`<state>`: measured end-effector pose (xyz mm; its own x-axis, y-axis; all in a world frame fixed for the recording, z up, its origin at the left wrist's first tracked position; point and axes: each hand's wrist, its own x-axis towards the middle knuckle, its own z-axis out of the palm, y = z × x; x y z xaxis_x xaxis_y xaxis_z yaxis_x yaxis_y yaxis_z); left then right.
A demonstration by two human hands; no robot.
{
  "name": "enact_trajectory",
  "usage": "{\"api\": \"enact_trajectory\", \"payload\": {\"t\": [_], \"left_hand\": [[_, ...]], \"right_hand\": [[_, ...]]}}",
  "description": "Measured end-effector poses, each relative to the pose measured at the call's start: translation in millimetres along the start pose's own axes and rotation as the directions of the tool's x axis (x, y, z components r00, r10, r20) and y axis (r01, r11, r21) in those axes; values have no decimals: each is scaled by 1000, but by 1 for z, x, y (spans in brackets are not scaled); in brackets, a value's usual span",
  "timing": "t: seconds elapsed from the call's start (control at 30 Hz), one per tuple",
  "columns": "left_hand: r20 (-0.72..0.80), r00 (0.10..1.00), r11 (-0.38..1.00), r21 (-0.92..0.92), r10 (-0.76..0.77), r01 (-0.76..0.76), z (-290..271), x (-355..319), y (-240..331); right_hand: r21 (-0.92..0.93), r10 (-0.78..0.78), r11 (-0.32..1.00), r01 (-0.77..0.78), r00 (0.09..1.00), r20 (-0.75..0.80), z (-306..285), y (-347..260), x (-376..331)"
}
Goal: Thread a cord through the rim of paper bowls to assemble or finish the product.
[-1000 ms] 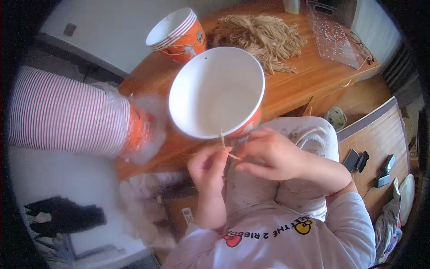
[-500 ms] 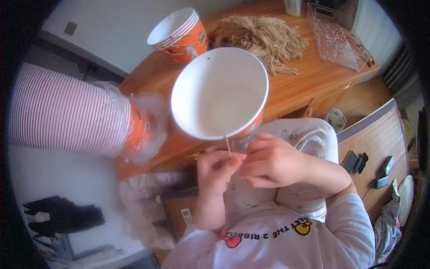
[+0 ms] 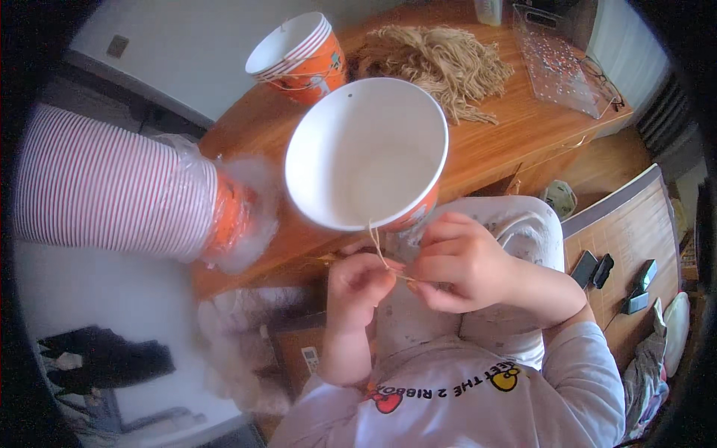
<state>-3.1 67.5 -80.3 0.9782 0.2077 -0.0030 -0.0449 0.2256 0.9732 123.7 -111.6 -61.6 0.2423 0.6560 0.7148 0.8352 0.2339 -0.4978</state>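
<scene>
Left hand point(image 3: 352, 290) and right hand point(image 3: 461, 265) pinch string point(image 3: 380, 253) at bucket's point(image 3: 366, 157) near side; apparently knotting; next likely needs snug pull

Below the centre of the frame, the left hand point(image 3: 357, 285) and the right hand point(image 3: 464, 263) pinch a string point(image 3: 376, 240) from the bucket point(image 3: 336, 157). Yarn point(image 3: 448, 67) lies at upper centre.

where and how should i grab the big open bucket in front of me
Probably by the right part of the rim of the bucket, coming from the right, thumb inside and fingers outside. Its wide mouth is open and that edge is free, while the string at the near rim leads to both hands and a plastic-wrapped stack of buckets lies on the left.
</scene>
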Motion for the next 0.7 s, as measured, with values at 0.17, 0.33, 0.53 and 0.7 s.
{"api": "enact_trajectory", "payload": {"t": [0.17, 0.33, 0.53, 0.7], "left_hand": [[-37, 999, 996, -91, 15, -18, 7, 0, 4], [-34, 999, 991, -136, 3, -8, 9, 3, 0], [-59, 997, 988, -138, 59, -67, 19, 9, 8], [-46, 999, 929, -371, -11, -7, 22, 18, 21]], "right_hand": [[-19, 9, 1000, -9, 1000, 15, 0, -1, 0], [-4, -59, 998, 60, 997, 48, 2, -3, -1], [-38, -267, 961, 274, 955, 127, 12, -7, -2], [16, -370, 929, 370, 922, 113, 15, -12, -5]]}}
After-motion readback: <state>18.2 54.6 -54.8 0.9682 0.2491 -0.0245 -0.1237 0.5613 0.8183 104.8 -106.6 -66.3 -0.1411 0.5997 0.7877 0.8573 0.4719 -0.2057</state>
